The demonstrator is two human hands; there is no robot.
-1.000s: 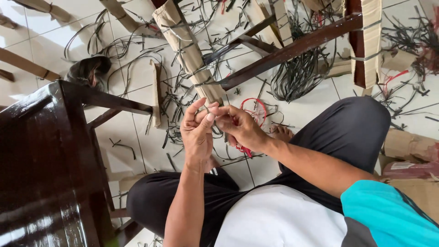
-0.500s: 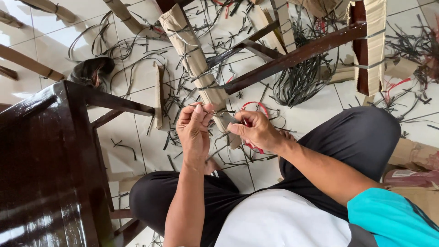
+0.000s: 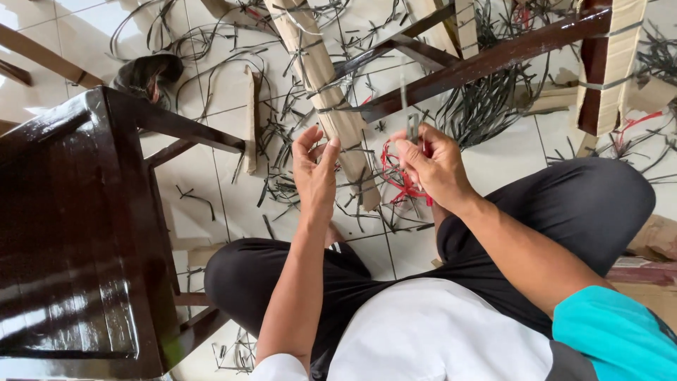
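Strap (image 3: 404,99) pinched upright in right hand (image 3: 434,166), red cord (image 3: 395,173) beneath. Left hand (image 3: 315,173) released, at 9 o'clock, near wrapped leg (image 3: 321,77).

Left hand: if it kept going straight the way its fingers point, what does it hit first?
The left hand has its fingers aimed up-frame, away from the body. Just past the fingertips lies the cardboard-wrapped wooden leg bound with straps, so that is likely met first. Depth is unclear: the leg may sit lower, near the tiled floor.

Left hand (image 3: 315,173) left of right hand (image 3: 431,166) — strap (image 3: 407,106) pinched in the latter, wrapped furniture leg (image 3: 321,85) between and beyond, table (image 3: 77,233) far left, scraps (image 3: 479,113) behind.
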